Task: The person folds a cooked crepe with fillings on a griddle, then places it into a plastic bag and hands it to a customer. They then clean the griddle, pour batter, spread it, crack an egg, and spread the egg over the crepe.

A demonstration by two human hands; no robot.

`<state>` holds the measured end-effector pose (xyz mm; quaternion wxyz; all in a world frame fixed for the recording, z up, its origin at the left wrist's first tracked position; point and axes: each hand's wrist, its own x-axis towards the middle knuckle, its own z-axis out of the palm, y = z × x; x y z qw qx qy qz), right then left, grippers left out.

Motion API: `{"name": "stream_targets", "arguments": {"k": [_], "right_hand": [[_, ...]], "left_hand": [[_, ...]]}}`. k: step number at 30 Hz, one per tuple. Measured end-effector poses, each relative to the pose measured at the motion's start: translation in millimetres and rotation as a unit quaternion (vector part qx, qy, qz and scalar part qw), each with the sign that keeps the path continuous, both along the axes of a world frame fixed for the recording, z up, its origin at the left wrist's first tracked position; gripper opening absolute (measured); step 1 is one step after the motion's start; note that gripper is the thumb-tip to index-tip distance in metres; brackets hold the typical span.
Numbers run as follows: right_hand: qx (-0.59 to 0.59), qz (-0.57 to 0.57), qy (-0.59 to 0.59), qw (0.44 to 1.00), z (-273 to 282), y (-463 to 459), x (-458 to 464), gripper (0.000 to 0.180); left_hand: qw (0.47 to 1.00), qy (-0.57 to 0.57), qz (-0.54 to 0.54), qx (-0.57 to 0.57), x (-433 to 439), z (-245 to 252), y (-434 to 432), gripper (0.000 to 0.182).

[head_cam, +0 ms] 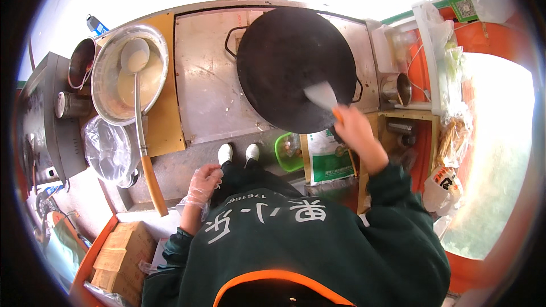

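My right hand (358, 134) is bare and grips the orange handle of a spatula (322, 95). The spatula's broad pale blade lies over the lower right part of a round black griddle (294, 64); whether it touches the surface cannot be told. Motion blurs both hand and blade. The griddle has dark loop handles and shows no food on it. In a clear plastic glove, my left hand (204, 182) hangs in front of my body at the left, its fingers curled together around nothing visible.
At the left, a bowl of pale batter (161, 81) holds a ladle (151, 183) whose wooden handle juts toward me. A plastic-lined container (106, 153) stands below it. A green basket (279, 153) and a printed sack (330, 162) sit under the griddle's near edge. A metal cup (396, 88) stands right.
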<state>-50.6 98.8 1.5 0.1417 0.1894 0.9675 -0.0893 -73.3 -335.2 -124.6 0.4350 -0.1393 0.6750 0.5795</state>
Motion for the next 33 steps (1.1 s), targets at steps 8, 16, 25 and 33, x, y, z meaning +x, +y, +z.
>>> {"name": "stream_targets", "arguments": {"k": [8, 16, 25, 33], "right_hand": [[0.012, 0.078, 0.069, 0.994, 17.3, -3.6, -66.2, 0.025], [0.011, 0.154, 0.108, 0.982, -20.1, -49.1, -144.6, 0.025], [0.007, 0.083, -0.059, 0.995, 43.1, -20.0, 0.4, 0.030], [0.031, 0.082, 0.125, 0.988, -25.2, -83.0, -211.3, 0.022]], "left_hand": [[0.999, 0.008, 0.029, 0.030, -6.3, -15.5, -4.7, 0.027], [0.999, 0.027, 0.011, 0.026, -4.0, -17.3, -17.8, 0.027], [0.999, 0.007, 0.033, 0.021, -7.8, -31.4, -26.5, 0.028], [0.997, 0.064, -0.027, 0.019, -11.9, -15.3, -6.0, 0.030]]}}
